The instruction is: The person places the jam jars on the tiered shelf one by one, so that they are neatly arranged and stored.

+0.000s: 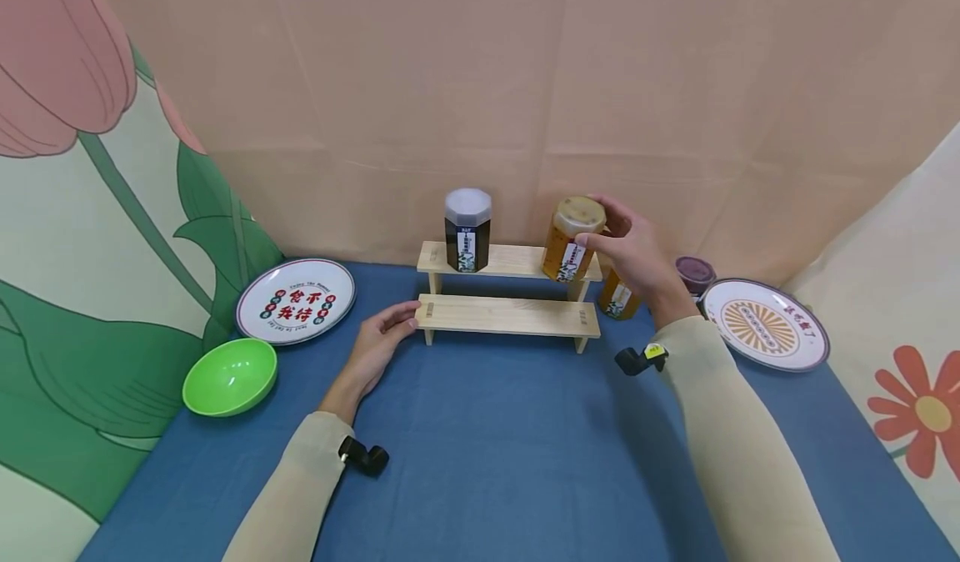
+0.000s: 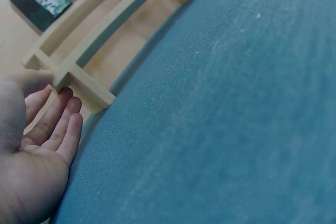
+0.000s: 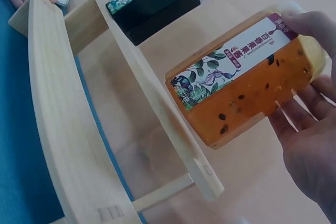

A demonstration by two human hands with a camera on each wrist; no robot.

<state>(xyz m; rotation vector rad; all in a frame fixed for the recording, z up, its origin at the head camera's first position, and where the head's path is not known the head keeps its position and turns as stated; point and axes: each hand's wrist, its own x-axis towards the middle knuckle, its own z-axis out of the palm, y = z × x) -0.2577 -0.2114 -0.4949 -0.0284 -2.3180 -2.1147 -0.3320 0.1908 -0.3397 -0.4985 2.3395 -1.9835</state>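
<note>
A two-step wooden rack (image 1: 507, 315) stands on the blue cloth. My left hand (image 1: 377, 347) holds the left end of its lower step, thumb and fingertips at the edge in the left wrist view. My right hand (image 1: 636, 255) grips a jar of amber fruit preserve (image 3: 241, 82) with dark seeds near its lid. The jar is tilted slightly at the right end of the upper step; whether its base touches the wood I cannot tell. A dark jar with a pale lid (image 1: 468, 233) stands upright on that step's left part.
Right of the rack are another amber jar (image 1: 619, 297), partly hidden by my right hand, and a purple-lidded jar (image 1: 695, 273). A sunburst plate (image 1: 767, 325) lies beyond them. On the left are a white printed plate (image 1: 296, 302) and a green bowl (image 1: 230, 378). A beige backdrop (image 1: 480, 87) rises behind.
</note>
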